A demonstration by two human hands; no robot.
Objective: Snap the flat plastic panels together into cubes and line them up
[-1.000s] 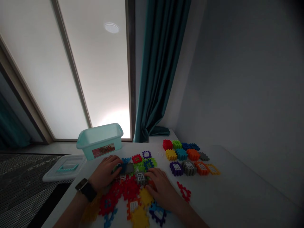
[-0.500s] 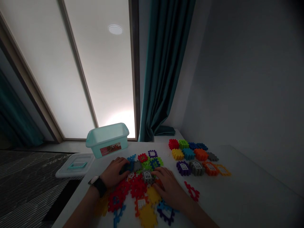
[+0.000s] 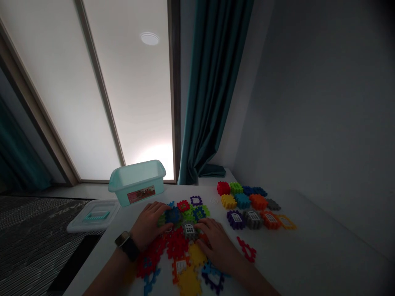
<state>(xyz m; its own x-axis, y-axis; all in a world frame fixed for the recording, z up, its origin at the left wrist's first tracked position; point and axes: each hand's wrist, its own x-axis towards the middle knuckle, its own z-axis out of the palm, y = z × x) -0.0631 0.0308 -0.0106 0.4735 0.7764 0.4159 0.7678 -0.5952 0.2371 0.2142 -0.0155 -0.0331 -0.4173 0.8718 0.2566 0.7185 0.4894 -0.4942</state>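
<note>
Loose toothed plastic building tiles lie in a mixed pile on the white table in front of me. My left hand (image 3: 150,224), with a watch on its wrist, grips a dark blue tile (image 3: 173,214) between fingers and thumb at the left of the pile. My right hand (image 3: 216,242) rests at the pile's right side, fingers and thumb apart. Its fingertips are beside a grey window tile (image 3: 189,230); whether they touch it I cannot tell. An orange tile (image 3: 203,237) is partly hidden under that hand. Red tiles (image 3: 177,243) and yellow tiles (image 3: 197,255) spread nearer me.
Sorted stacks stand at the right, among them red (image 3: 223,188), turquoise (image 3: 242,200) and purple window tiles (image 3: 235,220). A red triangular frame (image 3: 247,249) lies apart. At the back left is a mint bin (image 3: 138,181), with a clear lid (image 3: 92,216) beside it.
My left hand has shifted the dark blue tile slightly to the right, so it now covers the grey tile there. My right hand has hardly moved. The view has shifted a little.
</note>
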